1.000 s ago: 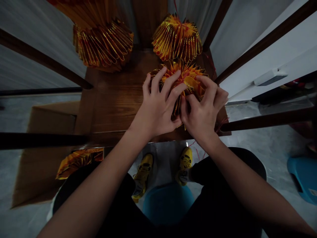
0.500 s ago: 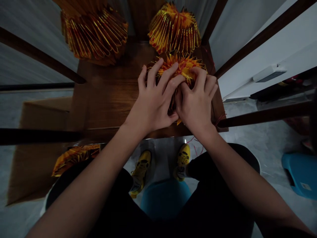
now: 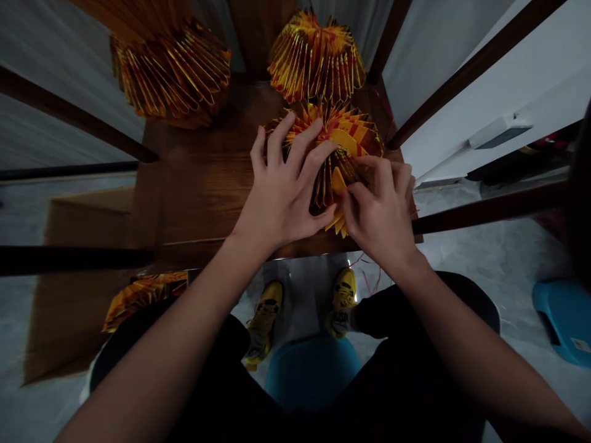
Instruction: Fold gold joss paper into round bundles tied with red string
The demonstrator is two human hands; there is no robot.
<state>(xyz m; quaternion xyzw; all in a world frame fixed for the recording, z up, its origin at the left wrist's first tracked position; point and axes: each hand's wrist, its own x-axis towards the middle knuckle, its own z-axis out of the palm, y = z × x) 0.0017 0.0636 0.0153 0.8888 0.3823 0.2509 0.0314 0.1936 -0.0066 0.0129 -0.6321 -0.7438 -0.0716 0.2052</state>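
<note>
A round, pleated gold-and-red paper ornament (image 3: pixel 353 141) rests at the right of a dark wooden surface (image 3: pixel 203 178). My left hand (image 3: pixel 281 200) lies over its left side with the fingers spread and the palm down. At the near right edge, my right hand (image 3: pixel 385 215) pinches a yellow paper fold between thumb and forefinger; part of the paper is hidden behind that hand. Just behind stands a second pleated paper ornament (image 3: pixel 316 64). A larger pleated paper piece (image 3: pixel 178 77) sits at the back left.
Dark wooden bars flank the surface on both sides. On the floor at left stands a cardboard box (image 3: pixel 74 301), with more pleated paper (image 3: pixel 136 301) beside it. Red strings (image 3: pixel 372 280) hang below the front edge. A blue stool (image 3: pixel 566 320) is at far right.
My right hand has moved right and toward me, away from my left hand, uncovering more of the ornament's centre and a yellow fold. My left hand stays spread over the paper.
</note>
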